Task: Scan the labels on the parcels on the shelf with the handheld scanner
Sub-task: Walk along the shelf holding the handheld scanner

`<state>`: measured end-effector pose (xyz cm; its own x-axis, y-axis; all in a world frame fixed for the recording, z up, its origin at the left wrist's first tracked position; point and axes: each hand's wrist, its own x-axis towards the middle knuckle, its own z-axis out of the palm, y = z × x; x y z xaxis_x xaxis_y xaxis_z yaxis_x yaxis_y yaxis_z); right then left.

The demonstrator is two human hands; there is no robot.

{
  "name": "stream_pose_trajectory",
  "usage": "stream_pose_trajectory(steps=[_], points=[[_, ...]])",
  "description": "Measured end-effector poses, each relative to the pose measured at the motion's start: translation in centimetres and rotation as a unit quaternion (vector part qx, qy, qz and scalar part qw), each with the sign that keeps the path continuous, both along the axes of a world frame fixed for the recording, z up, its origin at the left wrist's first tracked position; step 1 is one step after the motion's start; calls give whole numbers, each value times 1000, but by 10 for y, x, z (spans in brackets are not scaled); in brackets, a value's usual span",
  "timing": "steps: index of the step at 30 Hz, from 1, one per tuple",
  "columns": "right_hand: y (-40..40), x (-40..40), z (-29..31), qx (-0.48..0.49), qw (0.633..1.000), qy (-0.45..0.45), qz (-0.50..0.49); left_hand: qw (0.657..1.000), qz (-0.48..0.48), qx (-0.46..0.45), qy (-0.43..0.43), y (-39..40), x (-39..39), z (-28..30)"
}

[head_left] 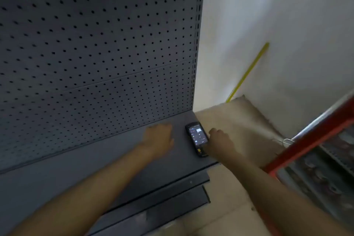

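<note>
The handheld scanner (197,139) is a black device with a lit screen. It lies flat on the dark grey shelf (95,163), near the shelf's right end. My right hand (220,140) rests against the scanner's right side, fingers curled at its edge; whether it grips the device is unclear. My left hand (160,138) lies palm down on the shelf a little left of the scanner, holding nothing. No parcels show on this shelf. The picture is blurred by motion.
A grey pegboard back panel (95,44) rises behind the shelf. Lower shelf edges (162,203) step out below. To the right are a white wall (277,25), a yellow stick (249,71), a tan floor (239,120) and a red rack frame (310,136).
</note>
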<state>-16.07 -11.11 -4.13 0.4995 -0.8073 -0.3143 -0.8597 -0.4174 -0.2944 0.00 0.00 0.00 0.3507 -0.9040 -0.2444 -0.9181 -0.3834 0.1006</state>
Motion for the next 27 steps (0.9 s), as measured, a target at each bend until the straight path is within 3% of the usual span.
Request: stream_pose_trajectory(steps=[6,15,21,27], points=[[-16,18,-40,67,997,25,-35,997,49,37,55,-5,12,-44],[-29,49,-91,65,991,52,-106,994,51,86,37,-16,40,-90],[-39,56,-102,54,991,56,-111,994,45,94,36,-23,44,-103],[-46,59,-98,102,984,30,-142,994,54,94,32,-22,48,-94]])
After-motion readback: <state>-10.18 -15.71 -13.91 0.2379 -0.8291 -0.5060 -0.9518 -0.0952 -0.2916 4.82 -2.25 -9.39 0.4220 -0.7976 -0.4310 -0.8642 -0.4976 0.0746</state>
